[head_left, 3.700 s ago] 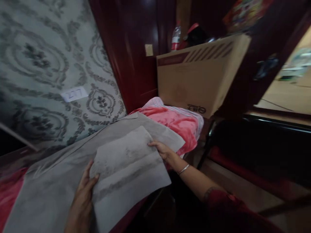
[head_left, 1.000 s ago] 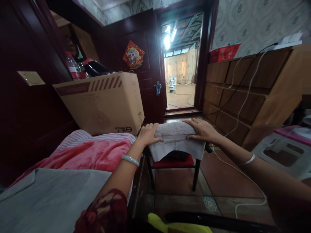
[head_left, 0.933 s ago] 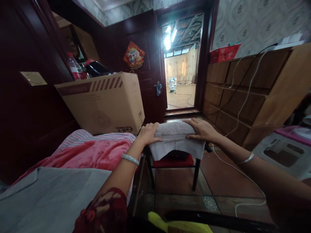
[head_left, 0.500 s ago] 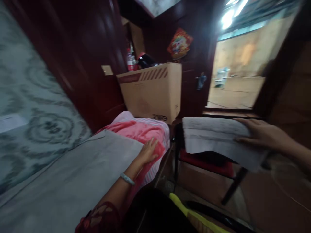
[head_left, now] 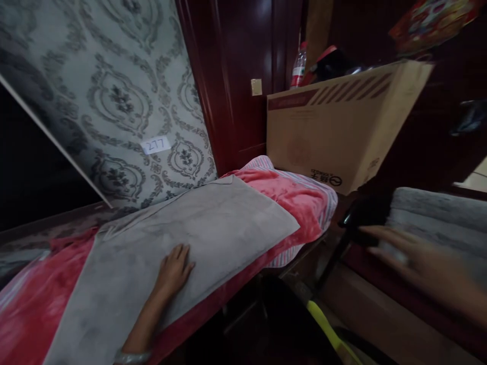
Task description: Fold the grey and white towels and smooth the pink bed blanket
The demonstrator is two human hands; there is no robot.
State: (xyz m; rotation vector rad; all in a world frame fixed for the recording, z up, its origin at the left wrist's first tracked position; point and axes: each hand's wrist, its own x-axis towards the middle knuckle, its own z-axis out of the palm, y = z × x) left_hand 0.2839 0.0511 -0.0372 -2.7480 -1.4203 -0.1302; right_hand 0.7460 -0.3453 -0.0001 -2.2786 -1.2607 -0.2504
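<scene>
My left hand (head_left: 174, 271) rests on a grey cloth (head_left: 213, 218), palm down with its fingers out. The cloth lies spread over a pink-red blanket (head_left: 285, 190), whose ends show at both sides. A striped white layer (head_left: 330, 195) peeks out beneath the blanket. To the right, my right hand (head_left: 422, 263) is smeared by motion. It is beside folded grey cloths (head_left: 437, 213) on a chair with a dark red seat (head_left: 375, 271). A dark shape lies at its fingertips; whether it is held cannot be made out.
A large cardboard box (head_left: 323, 126) stands beyond the blanket's far end, with a red-capped bottle (head_left: 299, 66) behind it. Patterned wallpaper (head_left: 122, 96) bears a paper marked 277 (head_left: 155, 145). A yellow strip (head_left: 323, 322) shows low in front, near the chair.
The view has swung left. My left hand has moved from the pink blanket to the grey cloth. My right hand has come off the top of the folded cloths towards their near left side.
</scene>
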